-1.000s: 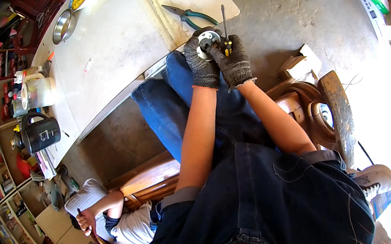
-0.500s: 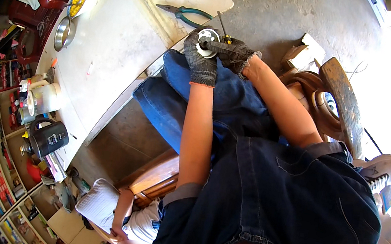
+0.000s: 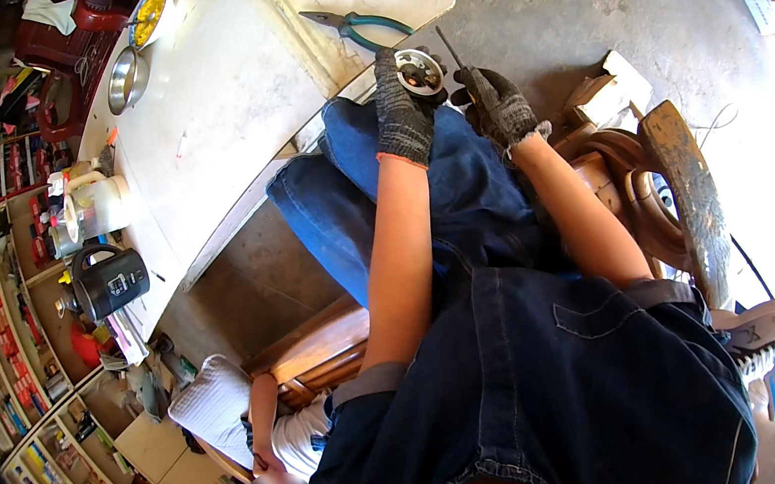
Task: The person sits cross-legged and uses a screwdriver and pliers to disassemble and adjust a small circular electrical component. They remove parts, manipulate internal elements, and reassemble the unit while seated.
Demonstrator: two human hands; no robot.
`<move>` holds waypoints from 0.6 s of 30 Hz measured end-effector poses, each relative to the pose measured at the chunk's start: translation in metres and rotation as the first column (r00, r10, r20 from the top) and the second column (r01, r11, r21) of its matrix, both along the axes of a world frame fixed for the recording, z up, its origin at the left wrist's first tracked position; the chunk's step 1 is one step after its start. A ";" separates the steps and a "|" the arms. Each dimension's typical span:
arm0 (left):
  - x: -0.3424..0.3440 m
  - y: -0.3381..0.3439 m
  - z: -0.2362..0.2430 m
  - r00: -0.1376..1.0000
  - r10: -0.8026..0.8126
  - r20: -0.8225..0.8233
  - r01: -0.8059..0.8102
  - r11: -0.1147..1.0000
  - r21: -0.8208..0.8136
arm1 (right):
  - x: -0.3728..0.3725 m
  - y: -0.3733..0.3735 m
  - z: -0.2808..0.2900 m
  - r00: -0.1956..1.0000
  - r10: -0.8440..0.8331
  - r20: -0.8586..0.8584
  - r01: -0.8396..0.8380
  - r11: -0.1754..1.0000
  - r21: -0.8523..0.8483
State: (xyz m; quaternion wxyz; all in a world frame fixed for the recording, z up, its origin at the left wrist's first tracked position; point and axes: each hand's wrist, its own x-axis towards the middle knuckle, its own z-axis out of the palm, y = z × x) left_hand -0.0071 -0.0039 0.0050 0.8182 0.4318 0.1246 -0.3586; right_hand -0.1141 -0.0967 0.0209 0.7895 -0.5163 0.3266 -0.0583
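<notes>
1 round white-rimmed part (image 3: 420, 73), gripped in grey-gloved left hand (image 3: 403, 116); just right, grey-gloved right hand (image 3: 503, 111) gripping dark-shafted screwdriver (image 3: 450, 47), tip far-left.

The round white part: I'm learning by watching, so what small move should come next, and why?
Probably bring the tip of the screwdriver in the right hand round toward the round white part. The left hand holds that part with its dark inside showing, while the tip points past it, toward the picture's top.

Grey knit gloves (image 3: 404, 129) (one orange-edged) go with a dark denim top (image 3: 576, 390) and jeans (image 3: 492, 182).
</notes>
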 end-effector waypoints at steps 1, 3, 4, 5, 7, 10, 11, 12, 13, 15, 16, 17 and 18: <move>-0.001 0.000 0.000 1.000 -0.009 0.015 0.009 1.000 0.017 | -0.001 -0.001 -0.002 1.000 -0.013 -0.003 0.012 0.987 -0.157; 0.001 -0.001 0.000 1.000 0.009 -0.005 -0.009 0.999 0.036 | 0.003 0.000 -0.005 0.998 -0.033 0.051 0.054 0.861 -0.505; 0.002 -0.002 0.000 1.000 0.020 -0.014 -0.019 0.999 0.045 | 0.006 0.002 -0.004 0.996 -0.033 0.081 0.078 0.752 -0.655; 0.001 -0.002 0.000 0.999 0.038 -0.019 -0.037 0.998 0.046 | 0.007 0.002 -0.001 0.997 -0.034 0.065 0.070 0.714 -0.696; 0.000 -0.003 0.005 0.997 0.073 -0.024 -0.072 0.996 0.051 | 0.009 0.001 0.017 0.998 0.057 0.038 -0.023 0.802 -0.597; 0.002 -0.002 0.003 0.973 0.210 -0.091 -0.216 0.975 -0.056 | 0.005 0.008 0.026 0.985 0.164 0.054 -0.102 0.802 -0.589; 0.004 0.001 0.003 0.971 0.212 -0.109 -0.226 0.965 -0.131 | 0.001 0.012 0.029 0.979 0.194 0.064 -0.115 0.782 -0.612; 0.004 0.002 0.004 0.968 0.212 -0.134 -0.237 0.949 -0.208 | -0.006 0.014 0.038 0.978 0.208 0.032 -0.121 0.680 -0.724; 0.004 0.007 0.003 0.964 0.216 -0.155 -0.252 0.927 -0.278 | -0.015 0.019 0.050 0.975 0.223 0.002 -0.128 0.564 -0.816; 0.005 0.009 -0.002 0.960 0.255 -0.114 -0.278 0.908 -0.314 | -0.029 0.023 0.060 0.965 0.243 -0.101 -0.195 0.403 -0.894; 0.006 0.009 -0.004 0.958 0.271 -0.094 -0.287 0.898 -0.332 | -0.036 0.025 0.061 0.956 0.256 -0.141 -0.233 0.374 -0.897; 0.007 0.010 -0.007 0.959 0.277 -0.063 -0.283 0.909 -0.307 | -0.042 0.028 0.061 0.946 0.268 -0.182 -0.270 0.345 -0.899; 0.005 0.009 -0.004 0.958 0.281 -0.055 -0.285 0.916 -0.283 | -0.045 0.028 0.062 0.936 0.273 -0.224 -0.307 0.313 -0.899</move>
